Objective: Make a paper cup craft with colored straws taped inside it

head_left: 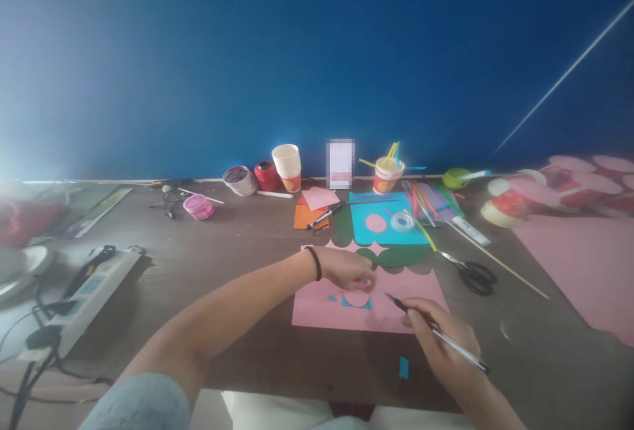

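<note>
My right hand [440,331] grips a pen [458,349], its tip pointing left just above a pink paper sheet [317,314] with a scalloped top edge. Over the same sheet my left hand [347,268] is closed, fingers curled down and a bit of blue showing at the fingertips. What the fingers hold, if anything, is hidden. Directly below them lies a pink paper circle [356,298] on a small blue piece [366,305]. A blue scrap [332,298] rests to its left, and another blue strip [403,368] is on the table near my right hand.
Scissors [475,277] and a thin stick [515,275] lie to the right. Behind are blue paper [364,215], a tape roll [402,221], a marker [324,215] and paper cups [287,162]. A power strip [102,294] with cords stands left; a large pink sheet [584,265] lies right.
</note>
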A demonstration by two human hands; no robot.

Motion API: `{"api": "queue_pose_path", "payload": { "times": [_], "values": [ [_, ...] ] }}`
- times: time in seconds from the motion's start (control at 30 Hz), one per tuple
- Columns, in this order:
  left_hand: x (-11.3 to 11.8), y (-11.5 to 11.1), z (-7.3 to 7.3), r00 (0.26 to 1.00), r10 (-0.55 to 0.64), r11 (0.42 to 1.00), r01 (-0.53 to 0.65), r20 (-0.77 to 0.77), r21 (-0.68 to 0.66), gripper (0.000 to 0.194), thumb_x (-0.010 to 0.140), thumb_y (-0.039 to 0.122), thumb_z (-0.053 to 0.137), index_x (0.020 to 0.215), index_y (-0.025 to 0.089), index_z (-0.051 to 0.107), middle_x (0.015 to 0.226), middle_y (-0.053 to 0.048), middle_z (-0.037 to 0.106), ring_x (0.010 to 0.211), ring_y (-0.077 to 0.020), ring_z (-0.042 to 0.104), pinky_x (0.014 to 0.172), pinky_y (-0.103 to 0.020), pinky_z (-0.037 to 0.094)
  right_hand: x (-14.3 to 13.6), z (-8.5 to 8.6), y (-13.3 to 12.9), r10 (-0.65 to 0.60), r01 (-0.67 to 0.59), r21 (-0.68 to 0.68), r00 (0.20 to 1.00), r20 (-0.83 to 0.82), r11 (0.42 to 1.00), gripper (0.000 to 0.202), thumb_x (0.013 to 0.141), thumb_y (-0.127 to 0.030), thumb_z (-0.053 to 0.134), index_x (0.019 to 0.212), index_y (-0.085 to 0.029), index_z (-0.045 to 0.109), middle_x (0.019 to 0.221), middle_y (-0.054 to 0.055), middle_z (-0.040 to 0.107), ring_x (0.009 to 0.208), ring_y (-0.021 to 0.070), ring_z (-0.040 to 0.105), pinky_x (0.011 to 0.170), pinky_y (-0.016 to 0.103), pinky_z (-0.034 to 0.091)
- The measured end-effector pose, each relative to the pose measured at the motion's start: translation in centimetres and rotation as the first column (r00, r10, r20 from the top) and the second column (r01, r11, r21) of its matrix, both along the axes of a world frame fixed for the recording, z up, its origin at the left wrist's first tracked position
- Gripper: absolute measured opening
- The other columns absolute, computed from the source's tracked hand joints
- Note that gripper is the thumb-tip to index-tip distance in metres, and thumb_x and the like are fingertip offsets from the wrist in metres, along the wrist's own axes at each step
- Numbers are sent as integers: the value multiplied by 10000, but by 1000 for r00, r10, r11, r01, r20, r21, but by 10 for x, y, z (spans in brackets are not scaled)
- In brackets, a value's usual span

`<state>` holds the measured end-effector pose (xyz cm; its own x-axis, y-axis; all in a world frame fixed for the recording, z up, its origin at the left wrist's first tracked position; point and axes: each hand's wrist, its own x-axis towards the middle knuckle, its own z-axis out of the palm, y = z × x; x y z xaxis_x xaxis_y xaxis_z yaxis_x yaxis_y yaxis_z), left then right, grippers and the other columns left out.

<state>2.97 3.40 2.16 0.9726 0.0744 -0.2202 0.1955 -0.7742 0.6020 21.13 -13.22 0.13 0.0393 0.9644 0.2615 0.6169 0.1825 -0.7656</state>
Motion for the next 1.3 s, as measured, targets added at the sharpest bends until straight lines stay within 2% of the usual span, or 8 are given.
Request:
{"api": "queue_pose_path", "payload": {
  "times": [0.17, 0.23, 0.3, 0.33, 0.5, 0.8, 1.03, 1.3],
  "values": [
    [-26, -7, 13, 951, 300, 953, -302, 80, 14, 263, 775, 69, 478, 950, 202, 623, 927, -22, 611, 812, -129, 558, 703, -212, 421, 16, -3, 6, -66, 54, 98, 989, 130, 994, 169, 853, -301, 470, 964, -228, 576, 890, 59, 654, 768, 190, 642, 689, 270, 507],
    [-43, -13, 13, 849, 504, 858, -514, 157, 25, 247, 829, 119, 414, 977, 166, 606, 954, -45, 616, 821, -128, 559, 718, -218, 427, 26, -6, 11, -83, 77, 36, 968, 235, 996, 241, 840, -277, 453, 1056, -231, 547, 1017, 83, 615, 819, 199, 638, 664, 270, 517],
    [-59, -23, 8, 554, 804, 582, -808, 216, -96, 216, 816, 160, 446, 932, 181, 627, 890, -13, 643, 760, -117, 567, 695, -211, 436, 38, -8, 16, -70, 89, -35, 929, 364, 995, 375, 800, -195, 428, 1167, -238, 490, 1114, 94, 565, 837, 203, 636, 612, 269, 520],
    [-66, -30, 4, 492, 844, 519, -850, 214, -94, 225, 817, 167, 436, 930, 176, 631, 856, -14, 647, 713, -117, 564, 666, -217, 440, 45, -10, 19, -63, 99, -63, 901, 429, 993, 453, 768, -150, 418, 1209, -243, 461, 1148, 95, 544, 847, 206, 635, 594, 271, 519],
    [-87, -65, -15, 378, 899, 406, -909, 221, -99, 229, 789, 164, 459, 925, 183, 642, 825, -23, 652, 713, -130, 584, 672, -231, 456, 86, -22, 40, -100, 172, -59, 782, 615, 983, 529, 731, -84, 388, 1235, -229, 462, 1141, 87, 555, 938, 231, 610, 612, 295, 523],
    [-73, -71, -26, 340, 913, 371, -922, 225, -111, 270, 749, 99, 460, 947, 191, 619, 929, -36, 631, 755, -137, 604, 719, -256, 474, 132, -43, 57, 56, -8, -77, 750, 659, 997, 580, 702, 20, 329, 1165, -241, 561, 1139, 60, 593, 1036, 218, 554, 840, 342, 484],
    [-51, -61, -22, 375, 893, 397, -917, 251, -43, 287, 725, 90, 464, 958, 178, 606, 931, -55, 606, 794, -167, 611, 738, -289, 483, 105, -19, 48, 31, 0, -57, 841, 541, 998, 402, 787, -96, 360, 1101, -222, 577, 1096, 72, 599, 1023, 230, 551, 835, 367, 486],
    [-41, -60, -20, 378, 906, 379, -925, 187, 36, 221, 738, 120, 523, 933, 171, 614, 926, -67, 609, 706, -156, 603, 702, -290, 485, 94, -33, 42, -61, 44, 47, 861, 505, 998, 316, 801, -122, 367, 995, -223, 595, 1036, 76, 624, 941, 219, 618, 733, 316, 521]
  ]
}}
